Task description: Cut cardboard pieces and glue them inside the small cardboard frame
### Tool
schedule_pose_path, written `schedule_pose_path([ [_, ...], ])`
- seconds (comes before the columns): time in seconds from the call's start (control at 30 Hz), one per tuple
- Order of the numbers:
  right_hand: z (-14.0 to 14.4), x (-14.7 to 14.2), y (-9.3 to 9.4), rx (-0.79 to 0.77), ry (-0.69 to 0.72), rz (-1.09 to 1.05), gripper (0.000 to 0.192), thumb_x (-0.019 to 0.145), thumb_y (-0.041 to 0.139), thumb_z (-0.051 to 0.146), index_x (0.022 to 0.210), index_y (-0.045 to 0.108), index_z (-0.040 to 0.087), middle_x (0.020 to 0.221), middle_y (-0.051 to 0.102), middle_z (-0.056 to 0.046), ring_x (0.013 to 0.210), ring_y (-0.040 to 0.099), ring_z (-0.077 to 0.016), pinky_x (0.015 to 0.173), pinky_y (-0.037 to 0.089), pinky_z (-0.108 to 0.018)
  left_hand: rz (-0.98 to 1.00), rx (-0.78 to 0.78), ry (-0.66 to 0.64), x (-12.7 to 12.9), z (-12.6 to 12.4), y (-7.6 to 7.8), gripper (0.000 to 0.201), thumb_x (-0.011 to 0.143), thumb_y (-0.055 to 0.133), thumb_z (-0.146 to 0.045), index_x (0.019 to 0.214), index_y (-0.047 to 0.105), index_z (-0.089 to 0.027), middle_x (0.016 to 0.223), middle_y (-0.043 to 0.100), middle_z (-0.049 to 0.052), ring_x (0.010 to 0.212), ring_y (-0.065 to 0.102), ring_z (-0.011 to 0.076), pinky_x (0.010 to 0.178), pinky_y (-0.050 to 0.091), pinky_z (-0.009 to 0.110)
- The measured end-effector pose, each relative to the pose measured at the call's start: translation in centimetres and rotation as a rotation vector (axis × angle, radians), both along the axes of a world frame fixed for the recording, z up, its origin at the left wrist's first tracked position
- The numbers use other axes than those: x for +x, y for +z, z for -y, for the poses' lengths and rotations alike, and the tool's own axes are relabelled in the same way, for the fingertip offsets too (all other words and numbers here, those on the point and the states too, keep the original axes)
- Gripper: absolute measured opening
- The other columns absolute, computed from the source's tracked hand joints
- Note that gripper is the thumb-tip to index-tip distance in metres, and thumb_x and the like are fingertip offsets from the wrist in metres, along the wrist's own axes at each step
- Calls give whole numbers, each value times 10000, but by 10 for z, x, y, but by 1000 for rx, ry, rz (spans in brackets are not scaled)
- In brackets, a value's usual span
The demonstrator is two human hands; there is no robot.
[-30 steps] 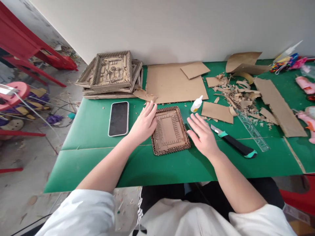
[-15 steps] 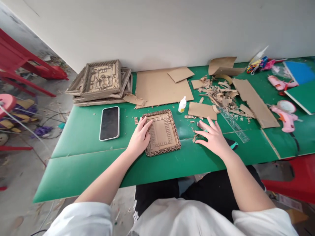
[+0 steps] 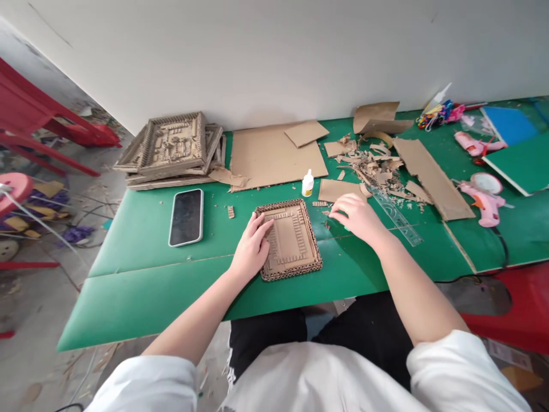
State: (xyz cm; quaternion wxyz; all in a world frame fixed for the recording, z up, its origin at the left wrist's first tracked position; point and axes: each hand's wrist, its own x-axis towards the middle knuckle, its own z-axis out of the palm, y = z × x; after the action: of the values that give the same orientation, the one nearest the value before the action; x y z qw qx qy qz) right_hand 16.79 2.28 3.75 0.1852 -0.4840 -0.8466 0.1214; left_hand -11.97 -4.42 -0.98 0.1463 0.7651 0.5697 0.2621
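A small cardboard relief frame (image 3: 294,240) lies flat on the green table (image 3: 150,286) in front of me. My left hand (image 3: 252,247) rests on the frame's left edge, fingers spread and flat. My right hand (image 3: 357,217) lies right of the frame with its fingers curled down onto the table among small cardboard crumbs (image 3: 326,215). A green bit shows under its palm, and whatever lies beneath is hidden. A small white glue bottle (image 3: 307,183) stands just beyond the frame.
A phone (image 3: 186,217) lies face up to the left. Stacked cardboard frames (image 3: 171,146) sit far left, a cardboard sheet (image 3: 274,154) behind. Scraps (image 3: 373,160), a clear ruler (image 3: 397,216), a cardboard strip (image 3: 433,177) and a pink glue gun (image 3: 482,201) lie right.
My left hand slid from the frame's far-left corner down to its left edge. My right hand moved right over the knife, which is now hidden, and its fingers curled.
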Motion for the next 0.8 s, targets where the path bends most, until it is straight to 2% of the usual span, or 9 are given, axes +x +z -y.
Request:
schedule_pose_path([
  [0.07,-8,2,7,-79,-66,-14,148,847,545,270,792,670,213,837,679,-51,864,619,-206,763,512,-376,19,9,4,4,-1,3,390,876,353,-160,1221,532,-154,1390,442,130,1386,269,260,1098,332,497],
  [0.13,-11,3,9,-151,-95,-36,152,844,545,289,811,675,217,841,679,-46,792,624,-187,723,503,-348,53,40,27,7,-8,8,363,895,360,-202,1202,549,-159,1375,460,129,1358,329,245,1092,342,480],
  [0.3,-9,11,8,-215,-72,-130,162,823,542,272,830,696,221,906,700,-38,832,645,-186,769,503,-337,188,125,227,1,-44,13,320,878,382,-208,1091,619,-170,1165,620,86,1138,547,185,1025,411,389],
  [0.37,-10,21,7,-194,-103,-185,190,829,532,284,877,707,229,933,710,-29,872,651,-186,816,499,-332,222,146,269,-4,-55,9,314,860,394,-203,1059,634,-164,1087,648,76,1059,577,177,975,439,358],
  [0.47,-16,47,6,-102,-271,-267,232,835,519,319,908,715,216,891,727,-30,870,661,-194,815,499,-324,274,138,308,-11,-62,3,305,837,413,-208,1026,648,-159,1025,665,66,977,595,176,921,457,345],
  [0.57,-26,72,0,69,-467,-242,263,832,496,283,951,708,181,932,725,-67,890,655,-224,800,493,-347,325,119,355,-19,-60,-1,302,817,429,-208,1016,653,-166,1012,668,53,908,605,162,896,464,332],
  [0.63,-31,81,-7,86,-544,-194,282,820,508,281,988,698,157,928,722,-92,848,656,-233,771,494,-358,354,99,371,-23,-57,-2,302,805,430,-201,1003,656,-172,1017,671,47,923,609,161,893,467,324],
  [0.8,-37,78,-27,109,-501,2,283,810,553,360,917,712,152,861,696,-120,850,617,-254,799,466,-399,389,33,352,-25,-51,-6,288,800,439,-220,979,660,-176,976,684,41,940,619,168,895,474,324],
])
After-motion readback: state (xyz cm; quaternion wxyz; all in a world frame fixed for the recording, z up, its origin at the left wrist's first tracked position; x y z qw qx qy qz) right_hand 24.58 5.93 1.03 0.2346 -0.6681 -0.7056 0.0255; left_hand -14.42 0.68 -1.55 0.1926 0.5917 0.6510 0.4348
